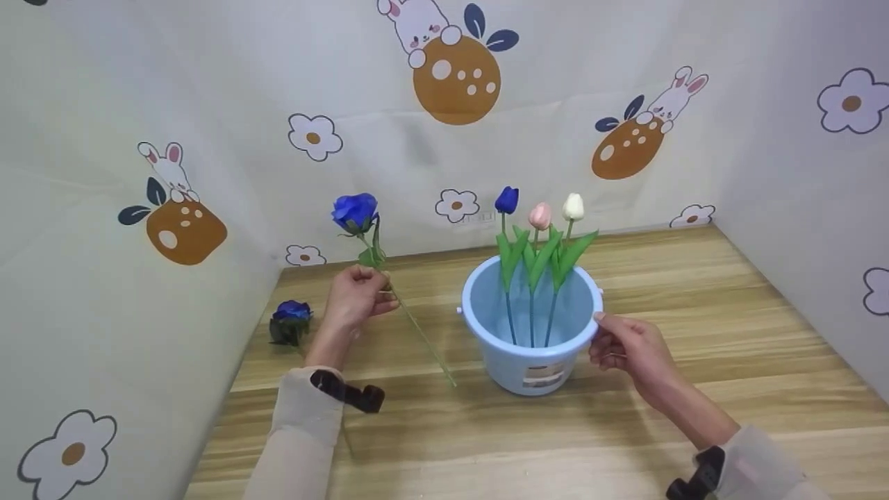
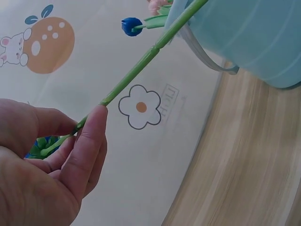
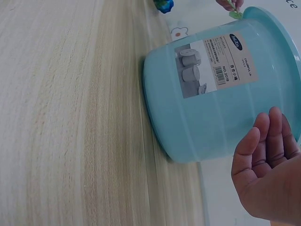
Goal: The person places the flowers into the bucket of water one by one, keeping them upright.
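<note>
- Head view: left hand (image 1: 358, 295) pinches blue rose (image 1: 355, 211) by the stem, left of bucket (image 1: 501, 362).
- Right hand (image 1: 632, 351) holds bucket rim.
- Step, likely: putting rose in bucket.
- Next probably needs stem end raised over rim.

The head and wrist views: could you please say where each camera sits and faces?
Head: worn on the head, facing forward and down at the blue bucket; left hand, right hand and sleeves show.
Left wrist: worn there, facing along the green stem toward the bucket; left hand shows.
Right wrist: worn there, facing the bucket's label; right hand and part of the left show.
Both wrist views share the bucket and tabletop.
</note>
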Tool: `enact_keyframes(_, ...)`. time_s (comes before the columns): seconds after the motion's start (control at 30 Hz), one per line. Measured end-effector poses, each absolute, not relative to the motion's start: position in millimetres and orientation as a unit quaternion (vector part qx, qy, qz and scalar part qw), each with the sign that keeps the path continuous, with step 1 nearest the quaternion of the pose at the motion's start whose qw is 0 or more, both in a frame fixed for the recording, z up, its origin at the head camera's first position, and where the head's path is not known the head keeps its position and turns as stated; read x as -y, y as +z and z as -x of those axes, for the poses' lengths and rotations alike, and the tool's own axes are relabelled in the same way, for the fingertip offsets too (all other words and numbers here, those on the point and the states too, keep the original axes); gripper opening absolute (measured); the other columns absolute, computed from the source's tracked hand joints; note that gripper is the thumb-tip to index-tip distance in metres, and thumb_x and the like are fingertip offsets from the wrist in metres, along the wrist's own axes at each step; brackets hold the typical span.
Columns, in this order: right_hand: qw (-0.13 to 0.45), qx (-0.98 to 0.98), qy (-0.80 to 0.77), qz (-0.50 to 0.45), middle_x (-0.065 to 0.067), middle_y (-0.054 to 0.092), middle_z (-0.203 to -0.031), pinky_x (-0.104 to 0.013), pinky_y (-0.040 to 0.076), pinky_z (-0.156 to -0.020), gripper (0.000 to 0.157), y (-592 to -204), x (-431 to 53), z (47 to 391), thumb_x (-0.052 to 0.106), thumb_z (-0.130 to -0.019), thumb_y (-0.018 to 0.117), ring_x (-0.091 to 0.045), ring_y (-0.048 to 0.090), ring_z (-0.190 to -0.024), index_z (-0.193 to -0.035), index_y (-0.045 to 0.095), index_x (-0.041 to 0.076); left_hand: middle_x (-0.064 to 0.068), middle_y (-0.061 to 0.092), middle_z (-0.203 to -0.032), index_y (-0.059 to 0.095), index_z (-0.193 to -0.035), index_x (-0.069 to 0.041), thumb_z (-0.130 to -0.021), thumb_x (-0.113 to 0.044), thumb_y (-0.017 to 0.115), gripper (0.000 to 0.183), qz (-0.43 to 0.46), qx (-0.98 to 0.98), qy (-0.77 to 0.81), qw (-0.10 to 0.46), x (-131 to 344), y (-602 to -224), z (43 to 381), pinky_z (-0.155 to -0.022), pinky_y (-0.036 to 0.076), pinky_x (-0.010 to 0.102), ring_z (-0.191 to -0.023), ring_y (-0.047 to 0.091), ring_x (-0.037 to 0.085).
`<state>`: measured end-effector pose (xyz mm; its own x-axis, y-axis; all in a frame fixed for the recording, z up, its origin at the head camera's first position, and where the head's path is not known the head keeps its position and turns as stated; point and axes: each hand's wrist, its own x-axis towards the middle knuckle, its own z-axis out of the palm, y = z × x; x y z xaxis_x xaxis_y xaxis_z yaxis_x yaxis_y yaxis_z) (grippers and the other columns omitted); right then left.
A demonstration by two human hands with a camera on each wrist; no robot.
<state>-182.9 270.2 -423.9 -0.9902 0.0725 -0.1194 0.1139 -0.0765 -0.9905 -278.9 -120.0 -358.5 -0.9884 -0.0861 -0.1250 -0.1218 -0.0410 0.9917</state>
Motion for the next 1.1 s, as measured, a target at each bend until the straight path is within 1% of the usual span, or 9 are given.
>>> enact_keyframes(0.33,0.015,-0.679,-0.731,-0.07,-0.002,0.067,-0.066,-0.026,0.056,-0.061,0.039,-424,-270,183,0.021,-0.108,0.056,-0.014,0.066,-0.062,-0.074,0.07,0.008,0.006,0.061,-0.085,0.052,-0.104,0.002,-0.102,-0.001,0.061,0.009,0.073,-0.683,0.727,-0.005,113,-351,278,-0.063,0.063,0.024,-0.064,0.069,0.012)
enact_keyframes(0.67,0.012,-0.677,-0.733,-0.068,-0.002,0.067,-0.067,-0.026,0.056,-0.061,0.038,-425,-270,183,0.021,-0.108,0.056,-0.014,0.066,-0.063,-0.076,0.07,0.006,0.007,0.063,-0.084,0.054,-0.101,0.002,-0.1,0.001,0.06,0.007,0.066,-0.666,0.743,-0.018,105,-347,278,-0.063,0.063,0.024,-0.061,0.069,0.013)
enact_keyframes(0.83,0.013,-0.676,-0.734,-0.067,-0.002,0.067,-0.067,-0.026,0.057,-0.061,0.038,-425,-270,183,0.021,-0.109,0.056,-0.014,0.065,-0.063,-0.076,0.069,0.006,0.007,0.064,-0.083,0.054,-0.102,0.001,-0.1,0.001,0.061,0.007,0.064,-0.663,0.746,-0.02,102,-344,279,-0.063,0.063,0.024,-0.061,0.071,0.013)
enact_keyframes(1.1,0.017,-0.675,-0.734,-0.068,-0.002,0.067,-0.068,-0.027,0.057,-0.061,0.038,-425,-271,183,0.022,-0.109,0.056,-0.014,0.065,-0.063,-0.077,0.07,0.007,0.008,0.064,-0.086,0.054,-0.102,0.001,-0.101,0.0,0.063,0.009,0.07,-0.658,0.749,-0.024,99,-342,278,-0.063,0.063,0.025,-0.06,0.07,0.013)
